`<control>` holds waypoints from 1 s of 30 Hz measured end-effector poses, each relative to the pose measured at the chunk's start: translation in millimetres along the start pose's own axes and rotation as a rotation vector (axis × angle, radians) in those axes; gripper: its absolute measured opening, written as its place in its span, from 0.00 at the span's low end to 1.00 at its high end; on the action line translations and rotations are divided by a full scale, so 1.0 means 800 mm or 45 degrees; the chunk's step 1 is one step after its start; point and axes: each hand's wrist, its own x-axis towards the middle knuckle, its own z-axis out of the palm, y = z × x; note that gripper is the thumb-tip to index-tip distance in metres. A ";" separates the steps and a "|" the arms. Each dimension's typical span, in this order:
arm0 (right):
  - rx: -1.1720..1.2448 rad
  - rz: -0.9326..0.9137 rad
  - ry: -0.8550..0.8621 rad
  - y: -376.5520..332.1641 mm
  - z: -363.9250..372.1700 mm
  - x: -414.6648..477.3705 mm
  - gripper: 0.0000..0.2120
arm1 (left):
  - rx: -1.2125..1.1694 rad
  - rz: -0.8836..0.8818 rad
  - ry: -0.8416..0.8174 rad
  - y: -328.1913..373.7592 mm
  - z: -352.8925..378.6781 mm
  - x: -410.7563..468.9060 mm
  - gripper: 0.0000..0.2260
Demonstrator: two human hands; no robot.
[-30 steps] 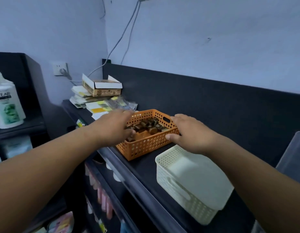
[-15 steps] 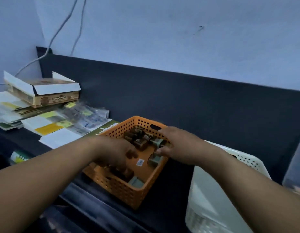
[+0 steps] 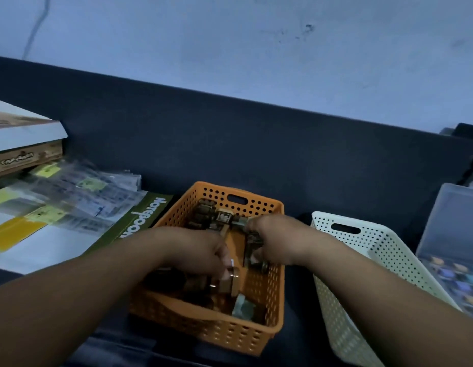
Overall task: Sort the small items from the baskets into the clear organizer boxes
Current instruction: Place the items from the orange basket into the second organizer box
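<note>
Left hand [image 3: 201,251], right hand [image 3: 279,241] deeper in orange basket [image 3: 230,337] (grips hidden).

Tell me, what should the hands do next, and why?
Probably lift a few small brown pieces out, toward the clear plastic organizer box on the right: both the left hand and right hand dig among them in the orange perforated plastic basket.

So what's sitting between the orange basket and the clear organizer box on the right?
The white perforated basket stands between the orange basket and the clear organizer box, as the head view shows.
</note>
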 end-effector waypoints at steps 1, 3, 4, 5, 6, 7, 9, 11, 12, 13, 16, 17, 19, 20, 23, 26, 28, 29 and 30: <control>-0.041 0.013 -0.025 -0.004 0.001 0.005 0.18 | -0.064 0.047 0.049 -0.005 -0.003 0.003 0.09; -0.111 0.021 -0.088 -0.010 0.005 0.014 0.16 | -0.208 0.127 0.169 -0.011 -0.008 0.006 0.06; -0.138 0.032 -0.124 -0.013 0.008 0.020 0.16 | -0.274 0.152 0.233 -0.016 -0.012 0.007 0.06; -0.157 0.046 -0.159 -0.015 0.012 0.026 0.16 | -0.331 0.155 0.285 -0.022 -0.016 0.008 0.06; -0.178 0.061 -0.186 -0.016 0.016 0.030 0.16 | -0.385 0.152 0.322 -0.026 -0.019 0.009 0.06; -0.213 0.075 -0.207 -0.018 0.018 0.034 0.17 | -0.440 0.148 0.347 -0.030 -0.022 0.007 0.06; -0.307 0.084 -0.246 -0.021 0.023 0.039 0.18 | -0.548 0.151 0.389 -0.036 -0.024 0.004 0.08; -0.376 0.086 -0.275 -0.023 0.025 0.043 0.18 | -0.599 0.171 0.439 -0.041 -0.024 0.001 0.08; -0.374 0.093 -0.284 -0.024 0.026 0.045 0.18 | -0.613 0.191 0.472 -0.043 -0.023 -0.001 0.07; -0.338 0.103 -0.281 -0.024 0.025 0.047 0.17 | -0.620 0.210 0.511 -0.045 -0.023 -0.003 0.06; -0.038 0.120 -0.161 -0.023 0.014 0.043 0.15 | -0.660 0.246 0.628 -0.050 -0.024 -0.005 0.07; 0.080 0.116 -0.093 -0.023 0.008 0.040 0.16 | -0.692 0.254 0.666 -0.051 -0.025 -0.006 0.08; 0.319 0.103 0.038 -0.022 -0.003 0.030 0.18 | -0.788 0.268 0.708 -0.051 -0.028 -0.008 0.08; 0.443 0.095 0.101 -0.021 -0.008 0.025 0.16 | -0.842 0.275 0.704 -0.051 -0.030 -0.009 0.07; 0.838 0.104 0.248 -0.019 -0.015 0.010 0.09 | -0.901 0.289 0.633 -0.043 -0.035 -0.017 0.09; 1.120 0.137 0.377 -0.013 -0.019 -0.012 0.08 | -0.902 0.313 0.635 -0.026 -0.037 -0.024 0.13; 1.254 0.150 0.436 -0.005 -0.022 -0.034 0.10 | -0.987 0.372 0.630 -0.002 -0.033 -0.028 0.12; 1.332 0.150 0.457 0.001 -0.024 -0.047 0.10 | -1.043 0.392 0.631 0.014 -0.030 -0.030 0.10; 1.405 0.153 0.479 0.008 -0.026 -0.061 0.10 | -1.103 0.408 0.634 0.031 -0.026 -0.031 0.08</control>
